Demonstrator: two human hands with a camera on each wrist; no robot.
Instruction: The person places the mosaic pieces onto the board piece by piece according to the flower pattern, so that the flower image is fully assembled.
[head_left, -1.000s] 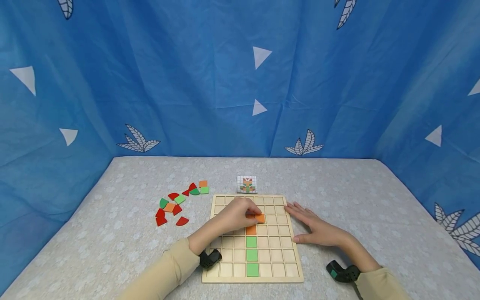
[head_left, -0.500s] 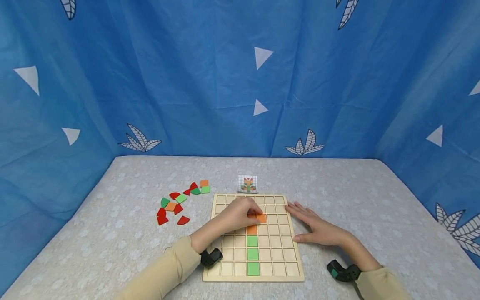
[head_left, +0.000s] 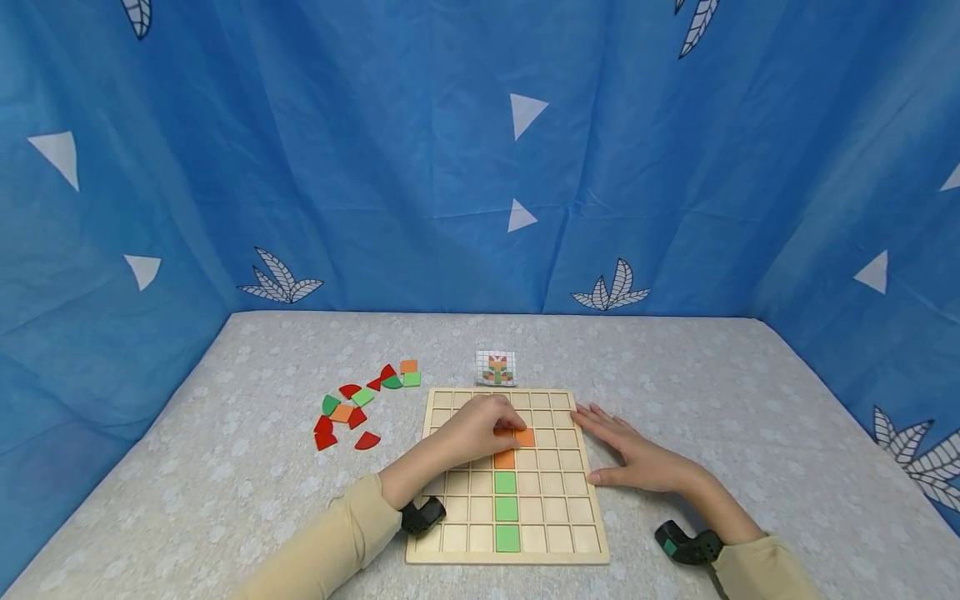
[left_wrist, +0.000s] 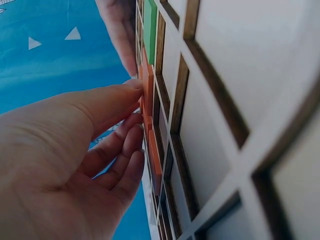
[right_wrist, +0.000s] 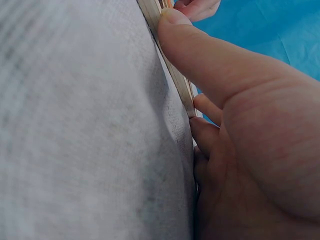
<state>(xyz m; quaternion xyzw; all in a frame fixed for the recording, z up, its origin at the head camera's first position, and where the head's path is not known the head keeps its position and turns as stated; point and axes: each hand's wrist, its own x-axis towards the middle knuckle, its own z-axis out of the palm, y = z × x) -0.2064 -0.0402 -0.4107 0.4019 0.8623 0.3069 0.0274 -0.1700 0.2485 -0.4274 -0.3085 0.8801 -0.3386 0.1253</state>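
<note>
With thumb and fingertips, my left hand (head_left: 480,427) pinches an orange square tile (head_left: 526,437) at the wooden grid board (head_left: 587,533), in its upper middle. Directly below the hand, another orange tile (head_left: 504,460) sits in a cell, and a column of green square tiles (head_left: 506,508) runs down from it. In the left wrist view, the thumb presses close against an orange tile (left_wrist: 148,80). My right hand (head_left: 633,457) lies with fingers extended along the board's right side, its thumb and fingertips at the edge (right_wrist: 172,75). The left palm hides several cells.
A small pattern card (head_left: 496,367) lies just beyond the board. Left of the board, loose pieces are scattered on the cloth: red quarter-rounds (head_left: 367,440), green pieces (head_left: 363,397) and orange squares (head_left: 341,413). A blue curtain (head_left: 420,167) stands behind the table.
The head view has shifted very slightly. Both hands keep their places at the board, and the left still pinches the orange tile.
</note>
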